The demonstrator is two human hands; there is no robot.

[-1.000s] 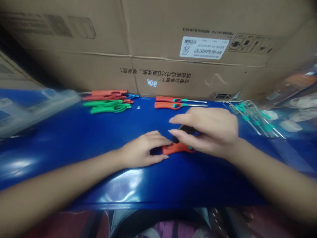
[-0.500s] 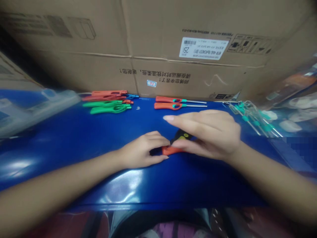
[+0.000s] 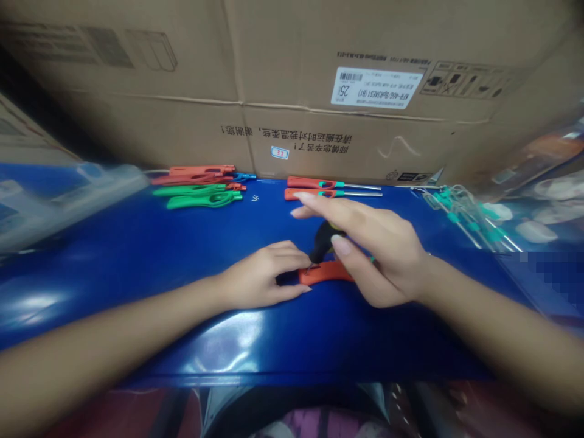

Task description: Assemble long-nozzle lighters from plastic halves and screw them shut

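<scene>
An orange lighter body [image 3: 326, 272] lies on the blue table [image 3: 137, 255] in front of me. My left hand [image 3: 262, 277] is curled with its fingertips pinching the left end of it. My right hand [image 3: 369, 243] grips a black-handled screwdriver [image 3: 322, 239], tilted, with its tip down on the orange piece near my left fingertips. My right forefinger stretches out to the left above the tool.
A big cardboard box [image 3: 292, 91] walls off the back. Orange and green lighter shells [image 3: 196, 187] lie at the back left, two finished orange lighters [image 3: 328, 188] at the back middle, metal tubes with teal parts [image 3: 469, 216] at the right, clear bags [image 3: 55, 194] at the left.
My right hand has turned and lifted, so the screwdriver now stands more upright with its tip on the orange piece. The left hand has stayed put.
</scene>
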